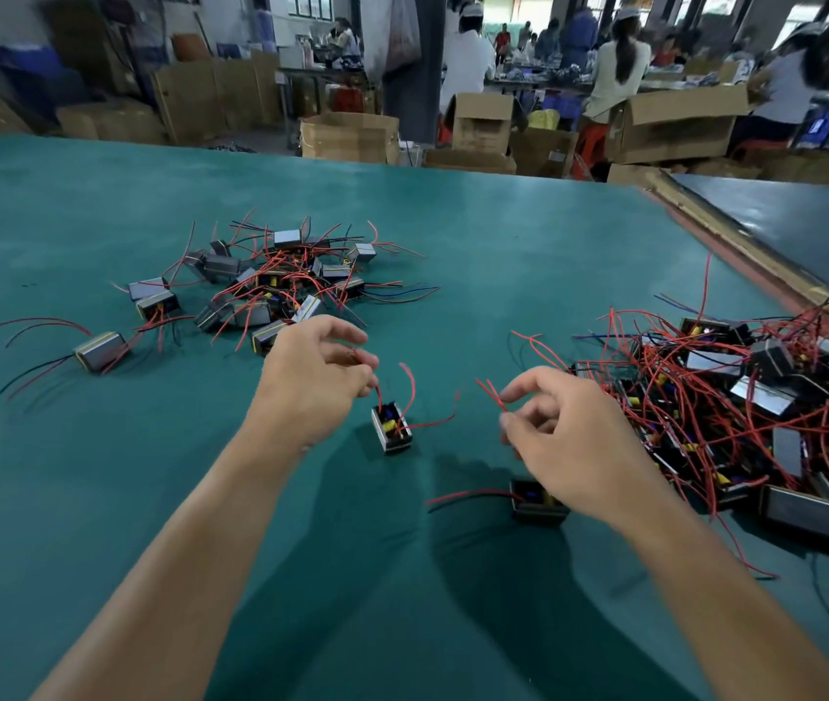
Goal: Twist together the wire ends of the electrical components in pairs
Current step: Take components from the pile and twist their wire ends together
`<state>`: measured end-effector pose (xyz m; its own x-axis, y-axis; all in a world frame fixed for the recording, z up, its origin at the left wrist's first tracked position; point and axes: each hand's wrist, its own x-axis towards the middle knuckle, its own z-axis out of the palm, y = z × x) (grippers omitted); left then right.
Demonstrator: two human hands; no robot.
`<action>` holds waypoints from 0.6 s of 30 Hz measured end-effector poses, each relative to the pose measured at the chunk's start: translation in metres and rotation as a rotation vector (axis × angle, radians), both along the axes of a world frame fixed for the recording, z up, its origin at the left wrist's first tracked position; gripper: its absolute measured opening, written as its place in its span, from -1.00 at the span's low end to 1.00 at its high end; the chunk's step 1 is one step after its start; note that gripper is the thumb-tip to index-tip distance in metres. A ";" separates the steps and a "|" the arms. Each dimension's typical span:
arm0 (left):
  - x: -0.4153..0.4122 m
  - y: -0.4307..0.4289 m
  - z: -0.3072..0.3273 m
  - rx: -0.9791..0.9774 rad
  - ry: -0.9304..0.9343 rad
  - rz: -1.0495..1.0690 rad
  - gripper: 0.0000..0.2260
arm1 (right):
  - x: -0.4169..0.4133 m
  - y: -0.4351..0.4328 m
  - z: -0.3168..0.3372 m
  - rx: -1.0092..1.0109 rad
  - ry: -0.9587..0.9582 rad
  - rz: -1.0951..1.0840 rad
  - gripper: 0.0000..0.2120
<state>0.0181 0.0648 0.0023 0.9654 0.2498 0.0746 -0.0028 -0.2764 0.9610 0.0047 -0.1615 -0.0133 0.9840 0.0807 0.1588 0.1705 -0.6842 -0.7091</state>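
Factory floor, cardboard boxes, workers

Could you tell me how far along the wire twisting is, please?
Likely done: the smaller pile on the left. In hand: the left hand pinches a red wire of one component; the right hand pinches red wires above a second component. Left: the bigger tangled pile on the right, so probably most remains.

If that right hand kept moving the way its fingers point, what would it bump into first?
Probably the loose red wire curling off the small black box-shaped component beside the left hand; the right hand points left toward it, though depth is unclear.
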 end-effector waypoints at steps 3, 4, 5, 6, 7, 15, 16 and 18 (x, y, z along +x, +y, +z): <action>0.008 -0.008 -0.013 -0.011 -0.009 0.050 -0.83 | -0.002 0.001 0.004 0.091 -0.013 0.032 -0.85; 0.011 -0.010 -0.018 0.007 0.018 0.053 -0.87 | -0.003 0.001 0.005 0.103 -0.019 0.037 -0.83; 0.013 -0.012 -0.021 0.016 0.051 0.042 -0.87 | -0.003 0.002 0.006 0.109 -0.027 0.040 -0.82; 0.014 -0.014 -0.024 0.016 0.077 0.019 -0.83 | -0.003 0.003 0.006 0.111 -0.038 0.041 -0.81; 0.015 -0.017 -0.027 0.002 0.094 -0.009 -0.79 | -0.003 0.003 0.006 0.113 -0.050 0.041 -0.79; 0.015 -0.024 -0.020 -0.170 0.142 -0.175 -0.68 | 0.003 0.001 0.007 0.143 -0.123 0.048 -0.73; 0.014 -0.024 -0.019 -0.161 0.147 -0.206 -0.68 | 0.004 0.001 0.007 0.146 -0.123 0.051 -0.72; 0.010 -0.025 -0.016 -0.134 0.160 -0.285 -0.69 | 0.005 0.000 0.006 0.162 -0.132 0.048 -0.72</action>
